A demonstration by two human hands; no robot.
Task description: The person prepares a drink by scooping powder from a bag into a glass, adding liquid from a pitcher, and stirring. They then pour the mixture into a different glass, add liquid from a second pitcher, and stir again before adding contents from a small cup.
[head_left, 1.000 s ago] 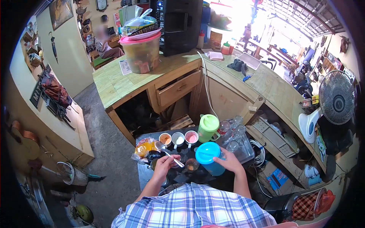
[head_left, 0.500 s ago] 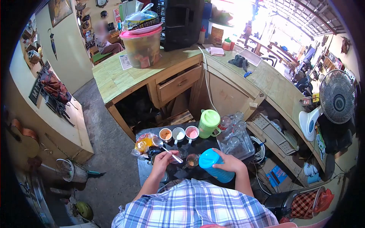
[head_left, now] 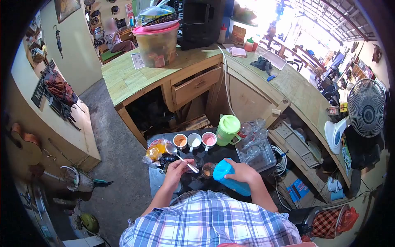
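My left hand (head_left: 176, 169) pinches a metal spoon (head_left: 171, 149) by its handle, the bowl pointing up and away from me. With my right hand (head_left: 242, 173) I grip a blue lidded pitcher (head_left: 236, 187) near its top. The pitcher leans left, its lid close to a glass mug (head_left: 208, 169) with a little brownish content. Beyond my hands stand a cup with orange content (head_left: 180, 142), a cup with whitish content (head_left: 194, 142) and a cup with pink content (head_left: 209, 140). A green lidded pitcher (head_left: 227, 131) is beside them.
Several upturned-looking glasses sit in a clear plastic tray (head_left: 267, 164) to the right. A bag with orange content (head_left: 155, 152) lies at the low dark table's left. Behind rises a wooden counter (head_left: 119, 78) bearing a pink-lidded tub (head_left: 156, 47); a fan (head_left: 366, 108) stands right. A person sits far back.
The blue pitcher has tilted further left toward the glass mug, my right hand turning with it. My left hand still holds the spoon, with little movement. The view has shifted slightly.
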